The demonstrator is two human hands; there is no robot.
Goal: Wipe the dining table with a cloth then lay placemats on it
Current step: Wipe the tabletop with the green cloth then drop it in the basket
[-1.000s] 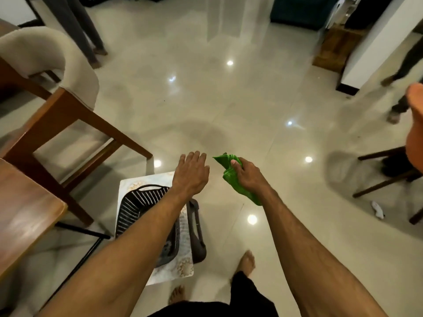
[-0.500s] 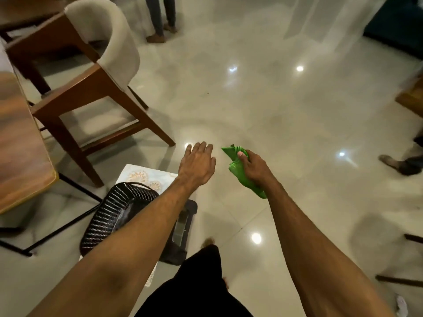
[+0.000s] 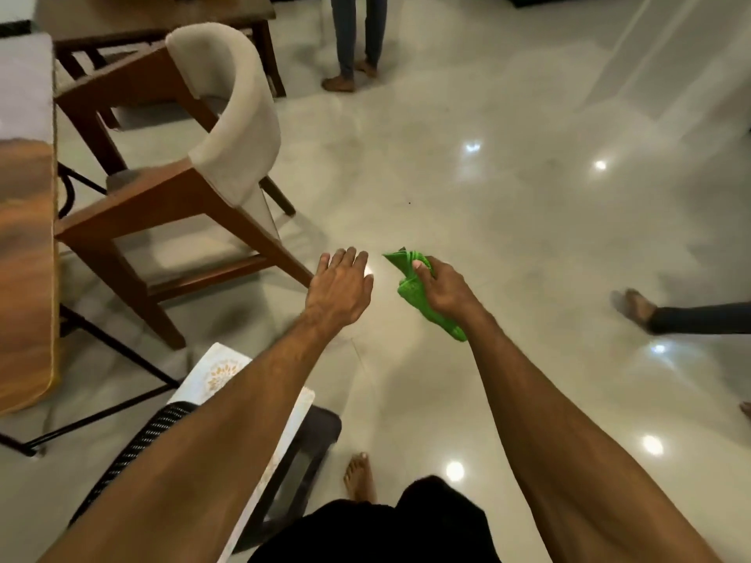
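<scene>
Cloth (image 3: 409, 287) in right grip (image 3: 447, 292) — chair (image 3: 227, 115) beside dining table (image 3: 24, 258).

right hand (image 3: 441, 288) grips green cloth (image 3: 410, 288) | left hand (image 3: 339, 290) flat, empty | dining table (image 3: 24, 278) at left

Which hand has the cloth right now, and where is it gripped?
The right hand grips the bunched green cloth around its middle; the left hand holds nothing.

Chair (image 3: 227, 128) beside table (image 3: 24, 278); basket (image 3: 156, 428) on placemats (image 3: 215, 371)
</scene>
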